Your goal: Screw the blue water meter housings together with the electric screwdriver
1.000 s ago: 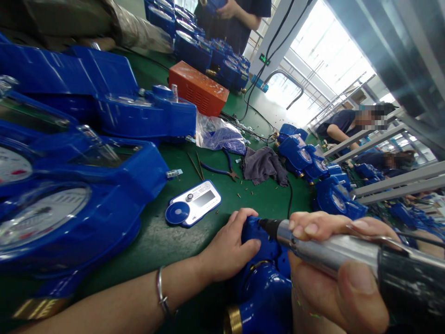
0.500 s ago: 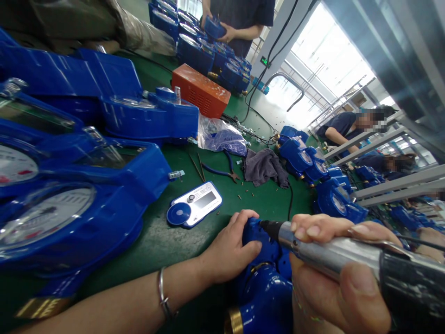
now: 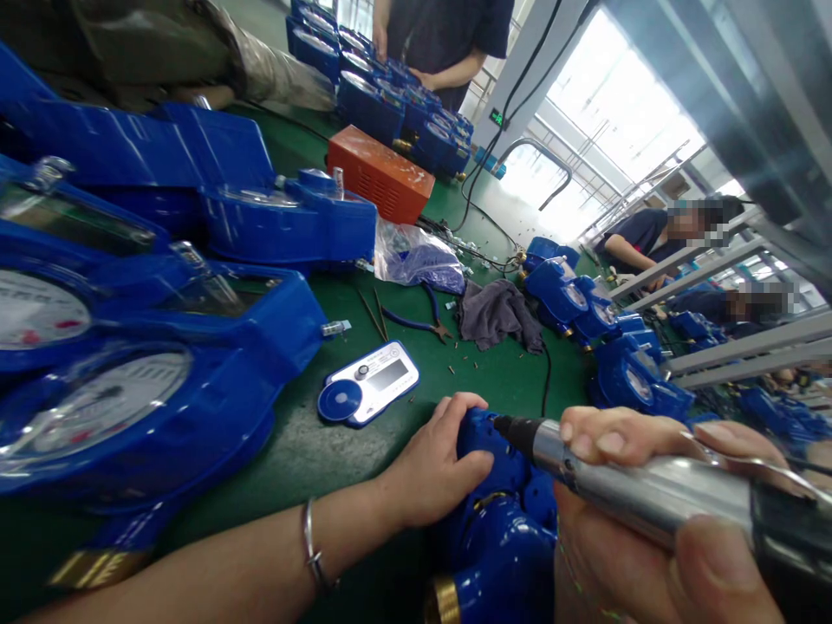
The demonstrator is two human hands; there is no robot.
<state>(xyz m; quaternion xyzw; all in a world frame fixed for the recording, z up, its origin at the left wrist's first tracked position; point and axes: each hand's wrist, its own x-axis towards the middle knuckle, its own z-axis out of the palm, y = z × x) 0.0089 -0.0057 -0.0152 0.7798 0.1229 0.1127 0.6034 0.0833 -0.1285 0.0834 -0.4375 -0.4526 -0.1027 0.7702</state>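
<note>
A blue water meter [image 3: 500,529] with a brass end lies on the green table [image 3: 312,451] just in front of me. My left hand [image 3: 437,464] is closed round its top, a bracelet on the wrist. My right hand [image 3: 643,537] grips a silver powered screwdriver [image 3: 650,490], its dark tip resting on the meter's top beside my left fingers.
Big blue meters [image 3: 130,373] crowd the left. A white and blue cover piece [image 3: 369,383], pliers [image 3: 416,325], a grey rag [image 3: 497,314], a plastic bag [image 3: 416,256] and an orange box [image 3: 380,173] lie further back. More meters [image 3: 585,316] line the right. Other people work at the far end and right.
The view has shifted slightly; both hands, the meter and the screwdriver keep their positions. The person at the far end has set down the meter they were holding.
</note>
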